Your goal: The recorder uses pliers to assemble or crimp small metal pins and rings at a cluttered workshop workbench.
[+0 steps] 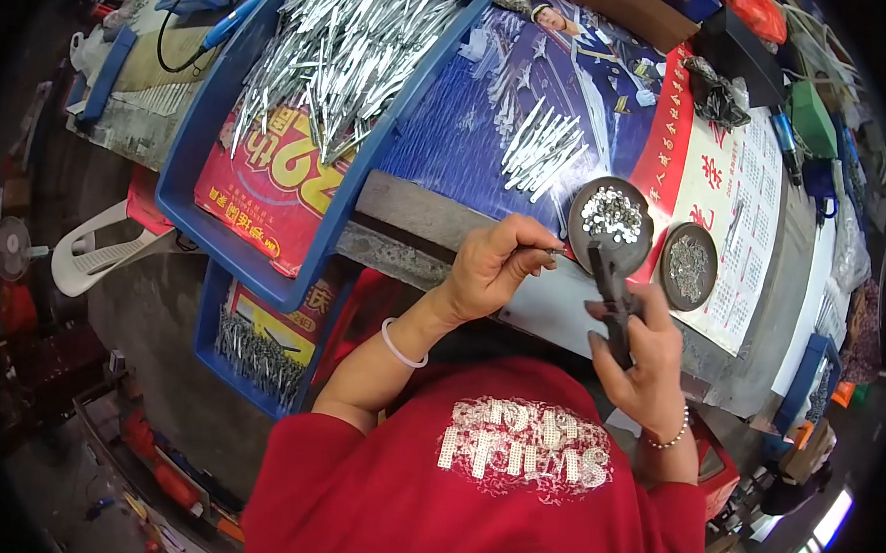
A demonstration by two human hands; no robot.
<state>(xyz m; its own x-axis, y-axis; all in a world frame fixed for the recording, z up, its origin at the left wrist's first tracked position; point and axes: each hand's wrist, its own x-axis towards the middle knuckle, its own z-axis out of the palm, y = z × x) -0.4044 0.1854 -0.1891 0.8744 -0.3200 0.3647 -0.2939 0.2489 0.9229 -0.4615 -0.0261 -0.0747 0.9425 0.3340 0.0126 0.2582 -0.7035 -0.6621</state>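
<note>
My left hand point(493, 269) is closed in a pinch on a small thin metal piece point(556, 252), mostly hidden by the fingers. My right hand point(644, 362) is wrapped round a dark hand tool point(614, 310) with a long narrow body, whose exact kind I cannot make out. The tool's upper end overlaps the lower rim of a round brown dish point(578, 216) holding small shiny silver parts point(612, 215). To the right, a second round dish point(706, 290) contains small grey metal bits point(689, 266). Slim silver metal pieces point(545, 150) lie in a loose pile beyond my left hand.
A large blue tray point(183, 178) at the left holds a heap of slim silver pieces point(350, 51). Below it sits a smaller blue bin point(206, 314) with more metal parts. Printed posters point(451, 127) cover the bench point(406, 210). A blue-handled tool point(225, 30) lies at the far left.
</note>
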